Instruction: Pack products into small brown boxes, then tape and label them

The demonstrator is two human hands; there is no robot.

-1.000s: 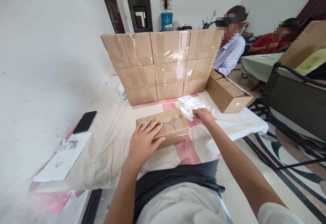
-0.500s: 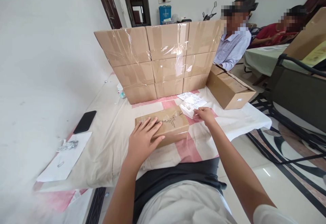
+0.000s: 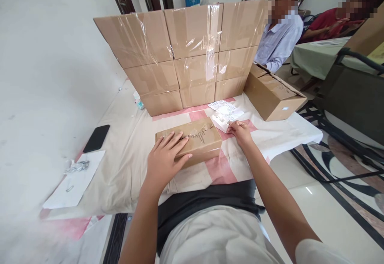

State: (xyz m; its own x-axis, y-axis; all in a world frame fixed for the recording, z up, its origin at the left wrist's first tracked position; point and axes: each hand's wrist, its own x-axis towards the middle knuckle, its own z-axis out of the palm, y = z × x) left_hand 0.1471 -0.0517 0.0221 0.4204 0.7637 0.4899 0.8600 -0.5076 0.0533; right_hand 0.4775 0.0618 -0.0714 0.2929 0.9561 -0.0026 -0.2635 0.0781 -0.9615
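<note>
The left hand (image 3: 166,156) is resting with fingers spread wide on a taped cardboard carton (image 3: 202,140) at the centre of the frame; the right hand (image 3: 239,130) is bunching its fingers narrowly by the white marked papers (image 3: 221,121), and whether it is gripping anything, one cannot tell. A sideways push could slide the carton along the rumpled tablecloth (image 3: 126,152) into the papers. The carton is looking brown, oblong and ragged along its top
</note>
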